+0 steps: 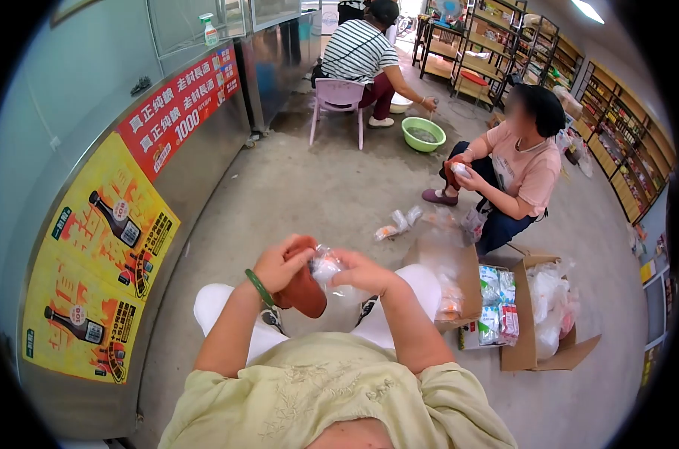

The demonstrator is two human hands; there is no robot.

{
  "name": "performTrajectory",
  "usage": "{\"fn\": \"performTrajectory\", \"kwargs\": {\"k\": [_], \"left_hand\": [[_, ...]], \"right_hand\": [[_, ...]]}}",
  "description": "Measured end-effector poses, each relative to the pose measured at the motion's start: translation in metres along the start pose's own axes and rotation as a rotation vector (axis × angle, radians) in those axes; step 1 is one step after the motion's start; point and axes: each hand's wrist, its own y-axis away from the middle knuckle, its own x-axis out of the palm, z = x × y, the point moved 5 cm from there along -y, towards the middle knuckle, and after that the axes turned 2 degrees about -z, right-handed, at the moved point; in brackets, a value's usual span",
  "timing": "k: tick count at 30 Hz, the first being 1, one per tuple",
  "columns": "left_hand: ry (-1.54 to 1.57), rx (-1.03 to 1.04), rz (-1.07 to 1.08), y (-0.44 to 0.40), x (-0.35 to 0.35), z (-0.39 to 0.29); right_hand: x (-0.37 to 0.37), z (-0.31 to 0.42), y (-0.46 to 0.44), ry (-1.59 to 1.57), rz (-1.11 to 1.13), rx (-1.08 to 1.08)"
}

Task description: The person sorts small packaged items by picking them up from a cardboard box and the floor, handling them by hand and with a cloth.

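The left hand [278, 268] grips a reddish-brown item [305, 294], apparently steadying it, while the right hand [363, 271] pinches a clear-wrapped packet [325, 267] just beside it.

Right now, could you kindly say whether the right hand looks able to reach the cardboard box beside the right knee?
Probably yes: the open cardboard box stands beside the right knee with nothing solid blocking its top, though the right hand is occupied with a plastic-wrapped packet.

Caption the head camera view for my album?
Left hand holding a reddish-brown item, right hand touching a plastic-wrapped bundle.
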Motion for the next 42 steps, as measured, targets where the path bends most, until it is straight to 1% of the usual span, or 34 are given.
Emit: {"fn": "performTrajectory", "kwargs": {"k": [1, 2, 3, 4, 5, 6, 8, 9, 10, 11, 12, 13, 14, 15, 16, 17, 18, 20, 21, 25, 26, 27, 28, 29, 30, 31, 33, 34, 36, 37, 38, 39, 40, 42], "left_hand": [[-0.029, 0.007, -0.118, -0.002, -0.014, 0.001], [-0.059, 0.017, -0.236, -0.003, -0.028, 0.001], [-0.053, 0.058, -0.263, -0.002, -0.036, -0.005], [0.017, 0.062, -0.305, -0.004, -0.043, -0.002], [0.052, 0.084, -0.312, -0.002, -0.046, -0.004], [0.087, 0.104, -0.321, 0.002, -0.045, -0.022], [0.112, 0.128, -0.288, 0.004, -0.038, -0.041], [0.136, 0.154, -0.248, 0.004, -0.034, -0.047], [0.136, 0.154, -0.25, 0.002, -0.032, -0.044], [0.063, 0.222, -0.255, -0.002, -0.03, -0.042], [-0.009, 0.289, -0.258, -0.003, -0.027, -0.045], [-0.076, 0.299, -0.258, -0.005, -0.025, -0.048], [-0.073, 0.295, -0.257, -0.006, -0.018, -0.05], [-0.161, 0.306, -0.274, -0.007, -0.01, -0.054], [-0.25, 0.319, -0.292, -0.009, -0.001, -0.057], [-0.427, 0.393, -0.329, -0.009, 0.01, -0.057], [-0.539, 0.373, -0.323, -0.004, 0.023, -0.064], [-0.736, 0.383, -0.319, -0.001, 0.041, -0.059], [-0.736, 0.387, -0.316, -0.001, 0.045, -0.055], [-0.874, 0.504, -0.32, -0.001, 0.056, -0.043], [-0.923, 0.547, -0.31, 0.001, 0.058, -0.042], [-0.924, 0.546, -0.31, 0.001, 0.056, -0.04], [-0.968, 0.594, -0.301, 0.003, 0.056, -0.04], [-1.013, 0.64, -0.291, 0.005, 0.057, -0.04], [-1.015, 0.641, -0.291, 0.007, 0.056, -0.038], [-1.024, 0.627, -0.267, 0.009, 0.057, -0.034], [-1.034, 0.612, -0.245, 0.012, 0.056, -0.024], [-1.02, 0.588, -0.233, 0.013, 0.053, -0.017], [-1.005, 0.562, -0.22, 0.015, 0.045, -0.009], [-0.993, 0.412, -0.139, 0.012, 0.04, 0.0], [-0.976, 0.262, -0.059, 0.011, 0.035, 0.01], [-0.909, 0.177, -0.106, 0.011, 0.028, 0.018], [-0.91, 0.179, -0.104, 0.009, 0.023, 0.028], [-0.592, 0.135, -0.186, 0.001, 0.008, 0.041]], "right_hand": [[-0.001, 0.003, 0.001, -0.082, -0.031, 0.017], [-0.002, 0.009, 0.003, -0.083, -0.03, 0.014], [-0.008, 0.017, 0.009, -0.2, -0.116, 0.044], [-0.012, 0.02, 0.012, -0.318, -0.202, 0.075], [-0.02, 0.006, 0.001, -0.329, -0.277, -0.036], [-0.022, 0.003, -0.004, -0.329, -0.274, -0.034], [-0.02, 0.0, -0.013, -0.826, -0.177, 0.019], [-0.018, 0.0, -0.014, -0.825, -0.173, 0.02], [-0.016, 0.003, -0.014, -0.882, -0.146, -0.058], [-0.015, 0.006, -0.013, -0.939, -0.119, -0.136], [-0.014, 0.004, -0.014, -0.939, -0.12, -0.135], [-0.012, -0.002, -0.017, -0.939, -0.15, -0.102], [-0.009, -0.008, -0.02, -0.937, -0.179, -0.067], [-0.005, -0.012, -0.023, -0.936, -0.18, -0.063], [-0.001, -0.015, -0.025, -0.897, -0.188, -0.079], [0.002, -0.015, -0.028, -0.857, -0.195, -0.097], [0.006, -0.011, -0.028, -0.854, -0.195, -0.098], [0.011, -0.003, -0.023, -0.83, -0.265, -0.094], [0.009, -0.008, -0.025, -0.802, -0.316, -0.069], [0.003, -0.019, -0.023, -0.854, -0.367, -0.021], [0.002, -0.023, -0.022, -0.86, -0.401, 0.015], [0.0, -0.025, -0.022, -0.865, -0.435, 0.048], [-0.003, -0.027, -0.024, -0.866, -0.432, 0.046], [-0.007, -0.034, -0.026, -0.88, -0.463, 0.09], [-0.012, -0.039, -0.027, -0.892, -0.495, 0.132], [-0.017, -0.041, -0.029, -0.892, -0.494, 0.128], [-0.027, -0.043, -0.03, -1.173, -0.576, 0.078], [-0.032, -0.043, -0.031, -1.173, -0.573, 0.078], [-0.05, -0.043, -0.026, -1.244, -0.721, -0.016], [-0.057, -0.042, -0.028, -1.393, -0.615, -0.134], [-0.064, -0.044, -0.026, -1.393, -0.616, -0.132], [-0.069, -0.036, -0.024, -1.421, -0.56, -0.18], [-0.071, -0.024, -0.021, -1.448, -0.505, -0.231], [-0.072, -0.015, -0.014, -1.416, -0.503, -0.246]]}}
